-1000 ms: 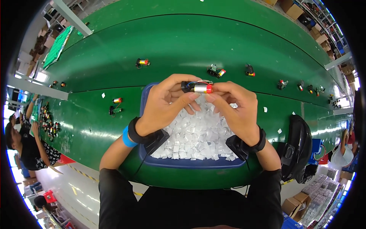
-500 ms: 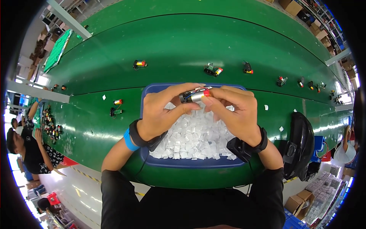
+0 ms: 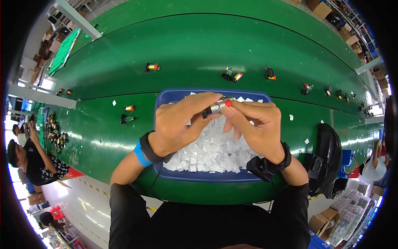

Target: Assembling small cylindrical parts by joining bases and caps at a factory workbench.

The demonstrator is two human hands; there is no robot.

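Observation:
Between my hands is a small battery-and-circuit-board assembly [image 3: 216, 108], with a silver cylinder, a red end, a black part and a strip of green board along its top. My left hand [image 3: 176, 120] closes its fingers and thumb round the black end, hiding part of it. At the red end, my right hand [image 3: 260, 124] pinches with thumb and index finger, its other fingers curled below. Both hands are above a blue bin [image 3: 215, 178] holding many small white square pieces [image 3: 203, 155].
Similar assemblies lie spread over the green table, including one with a yellow-red cylinder [image 3: 152, 67] and one with a green board [image 3: 128, 118]. A black bag [image 3: 324, 159] stands at the right. A co-worker [image 3: 35, 157] is at the left beside a cluster of assemblies [image 3: 56, 133].
The assembly has turned in my fingers: its black end sits lower and green board shows along its top. My left fingers now cover more of the black end.

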